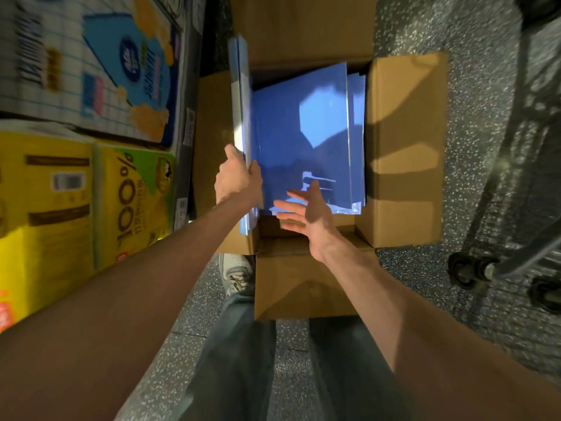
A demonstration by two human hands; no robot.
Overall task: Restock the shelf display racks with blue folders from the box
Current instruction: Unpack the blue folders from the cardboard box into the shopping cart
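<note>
Clamping upright blue folders (241,101) in left grip (237,178), right grip (307,216) spread apart over folder-filled box (406,147)

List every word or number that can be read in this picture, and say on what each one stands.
"100%" on the yellow pack.
Blue-and-white pack: it carries print, but too blurred to read.
Shelf tags: too small and blurred to read.
Folders and box: no readable text.
</note>
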